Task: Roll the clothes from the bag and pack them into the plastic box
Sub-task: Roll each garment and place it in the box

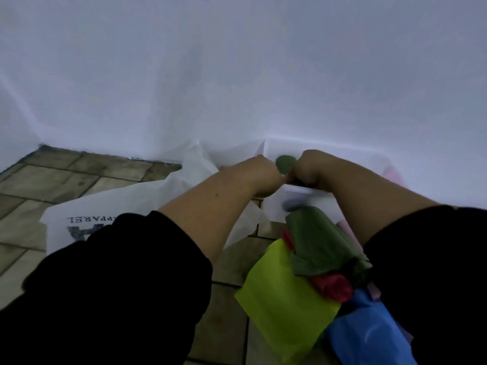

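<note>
Nearest, a pile (287, 299) of yellow-green, red, blue and green clothes lies on the tiled floor (39, 180). Left of it lies the white bag (126, 204). Beyond, the left hand (264, 176) and right hand (312, 167), fingers curled, grip a green roll (286, 163) over the near rim of the box (303, 190).

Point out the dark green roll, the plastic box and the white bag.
dark green roll (285, 162): head view, on its rounded top end.
plastic box (305, 191): head view, on the near rim.
white bag (110, 204): head view, on the flat side above the print.
</note>
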Motion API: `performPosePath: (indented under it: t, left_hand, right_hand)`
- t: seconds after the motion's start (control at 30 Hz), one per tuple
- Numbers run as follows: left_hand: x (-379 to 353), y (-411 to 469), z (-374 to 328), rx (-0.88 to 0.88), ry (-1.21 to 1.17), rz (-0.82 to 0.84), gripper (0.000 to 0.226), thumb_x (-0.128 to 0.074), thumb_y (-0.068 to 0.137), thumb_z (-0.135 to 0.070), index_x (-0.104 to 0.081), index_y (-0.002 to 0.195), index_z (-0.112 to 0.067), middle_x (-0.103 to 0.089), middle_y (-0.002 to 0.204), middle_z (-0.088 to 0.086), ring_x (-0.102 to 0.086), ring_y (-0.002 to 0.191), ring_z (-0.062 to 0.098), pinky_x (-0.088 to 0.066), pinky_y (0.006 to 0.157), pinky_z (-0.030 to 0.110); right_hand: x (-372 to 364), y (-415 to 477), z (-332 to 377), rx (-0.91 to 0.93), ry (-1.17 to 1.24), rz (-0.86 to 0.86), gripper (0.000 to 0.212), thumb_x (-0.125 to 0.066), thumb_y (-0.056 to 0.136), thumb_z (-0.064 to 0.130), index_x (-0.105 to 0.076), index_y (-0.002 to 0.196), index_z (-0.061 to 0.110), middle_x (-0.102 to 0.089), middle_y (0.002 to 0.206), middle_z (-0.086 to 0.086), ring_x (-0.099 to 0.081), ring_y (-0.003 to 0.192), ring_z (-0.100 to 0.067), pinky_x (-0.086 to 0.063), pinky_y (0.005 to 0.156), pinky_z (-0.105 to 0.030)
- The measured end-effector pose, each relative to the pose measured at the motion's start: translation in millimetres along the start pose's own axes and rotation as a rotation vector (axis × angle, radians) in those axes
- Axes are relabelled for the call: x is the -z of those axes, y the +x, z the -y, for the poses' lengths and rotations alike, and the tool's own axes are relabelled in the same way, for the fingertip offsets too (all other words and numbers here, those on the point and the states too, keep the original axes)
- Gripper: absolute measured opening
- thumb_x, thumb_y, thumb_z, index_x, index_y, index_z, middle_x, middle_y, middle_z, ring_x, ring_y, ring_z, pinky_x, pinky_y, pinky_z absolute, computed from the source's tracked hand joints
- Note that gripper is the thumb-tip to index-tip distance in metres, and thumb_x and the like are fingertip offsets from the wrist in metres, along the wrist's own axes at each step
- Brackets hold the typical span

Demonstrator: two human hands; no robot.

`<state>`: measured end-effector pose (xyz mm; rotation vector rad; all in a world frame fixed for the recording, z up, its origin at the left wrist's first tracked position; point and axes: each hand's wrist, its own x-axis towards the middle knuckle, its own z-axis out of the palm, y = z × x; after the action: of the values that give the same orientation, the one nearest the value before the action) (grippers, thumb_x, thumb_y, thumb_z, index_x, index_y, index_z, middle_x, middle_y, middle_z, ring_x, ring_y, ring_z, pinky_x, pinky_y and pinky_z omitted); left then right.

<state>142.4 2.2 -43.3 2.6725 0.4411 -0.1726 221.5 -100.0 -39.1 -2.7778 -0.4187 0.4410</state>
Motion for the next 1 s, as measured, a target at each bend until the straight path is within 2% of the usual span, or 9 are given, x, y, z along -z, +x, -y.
performPosePath:
  t: [0.1, 0.2, 0.33, 0.4, 0.5, 0.7, 0.83, 0.9, 1.0]
  left_hand:
    - [-1, 2, -1, 0.008, 0.020, -0.001, 0.049, -0.043, 0.096, -0.044, -0.044, 0.131, -0.010, -0.054, 0.126, 0.012, -0.052, 0.110, 0.029, -0.035, 0.105, 0.052]
    - [1, 1, -2, -0.010, 0.038, 0.008, 0.047, -0.041, 0.097, -0.042, -0.044, 0.131, -0.010, -0.054, 0.128, 0.012, -0.051, 0.116, 0.030, -0.034, 0.106, 0.050]
    - [3, -4, -3, -0.023, 0.045, 0.020, 0.053, -0.039, 0.099, -0.041, -0.037, 0.139, -0.006, -0.048, 0.136, 0.014, -0.047, 0.123, 0.030, -0.033, 0.107, 0.046]
    - [5, -6, -4, -0.023, 0.044, 0.024, 0.054, -0.038, 0.099, -0.040, -0.035, 0.140, -0.005, -0.048, 0.137, 0.015, -0.047, 0.123, 0.030, -0.033, 0.106, 0.044]
    - [6, -7, -4, -0.061, 0.027, 0.039, 0.050, -0.037, 0.100, -0.037, -0.040, 0.136, -0.003, -0.051, 0.132, 0.015, -0.050, 0.117, 0.028, -0.036, 0.091, 0.033]
    - [6, -10, -3, -0.059, 0.015, 0.018, 0.049, -0.038, 0.099, -0.038, -0.043, 0.133, -0.003, -0.054, 0.129, 0.014, -0.050, 0.095, 0.022, -0.032, 0.079, 0.029]
    - [9, -14, -8, -0.049, 0.054, 0.034, 0.050, -0.037, 0.100, -0.036, -0.039, 0.137, -0.002, -0.050, 0.135, 0.016, -0.049, 0.120, 0.028, -0.034, 0.087, 0.030]
    - [11, -16, -9, -0.033, 0.064, 0.066, 0.049, -0.036, 0.101, -0.034, -0.037, 0.138, -0.002, -0.048, 0.136, 0.016, -0.047, 0.122, 0.028, -0.035, 0.091, 0.030]
    - [9, -15, -5, -0.027, 0.042, 0.051, 0.045, -0.042, 0.096, -0.041, -0.047, 0.131, -0.012, -0.052, 0.130, 0.013, -0.049, 0.116, 0.029, -0.036, 0.094, 0.034]
  right_hand:
    - [-10, 13, 11, 0.110, -0.198, 0.115, 0.020, -0.052, 0.089, 0.019, -0.051, 0.070, 0.013, -0.053, 0.083, -0.007, -0.049, 0.074, -0.019, -0.039, 0.078, -0.037]
    - [-11, 26, 6, 0.151, -0.324, 0.233, 0.017, -0.050, 0.092, 0.022, -0.060, 0.097, 0.010, -0.054, 0.101, -0.008, -0.051, 0.093, -0.024, -0.040, 0.088, -0.038]
    - [-3, 30, -3, 0.065, 0.014, 0.334, 0.031, -0.051, 0.090, 0.017, -0.059, 0.119, 0.009, -0.056, 0.114, -0.007, -0.053, 0.099, -0.024, -0.040, 0.082, -0.036]
    - [-1, 32, -4, 0.084, 0.031, 0.366, 0.031, -0.050, 0.091, 0.017, -0.061, 0.119, 0.011, -0.056, 0.113, -0.005, -0.054, 0.094, -0.019, -0.040, 0.075, -0.030]
    - [-7, 33, 0, 0.155, -0.225, 0.327, 0.027, -0.050, 0.094, 0.014, -0.060, 0.117, 0.008, -0.054, 0.111, -0.011, -0.049, 0.093, -0.022, -0.036, 0.082, -0.031]
    - [-14, 32, 5, 0.204, -0.338, 0.315, 0.004, -0.048, 0.095, 0.015, -0.052, 0.092, 0.015, -0.049, 0.106, -0.011, -0.046, 0.095, -0.026, -0.034, 0.084, -0.034]
    - [-8, 21, 4, 0.128, -0.216, 0.379, 0.032, -0.044, 0.098, 0.011, -0.050, 0.126, -0.004, -0.045, 0.137, -0.022, -0.046, 0.121, -0.034, -0.039, 0.079, -0.019]
    - [4, 7, 3, 0.102, 0.006, 0.256, 0.034, -0.054, 0.093, 0.018, -0.056, 0.125, 0.006, -0.055, 0.130, -0.014, -0.054, 0.115, -0.032, -0.046, 0.086, -0.029]
    - [30, -41, -10, 0.165, 0.404, -0.184, 0.023, -0.062, 0.084, 0.023, -0.069, 0.105, 0.017, -0.069, 0.109, -0.002, -0.066, 0.099, -0.022, -0.053, 0.078, -0.034]
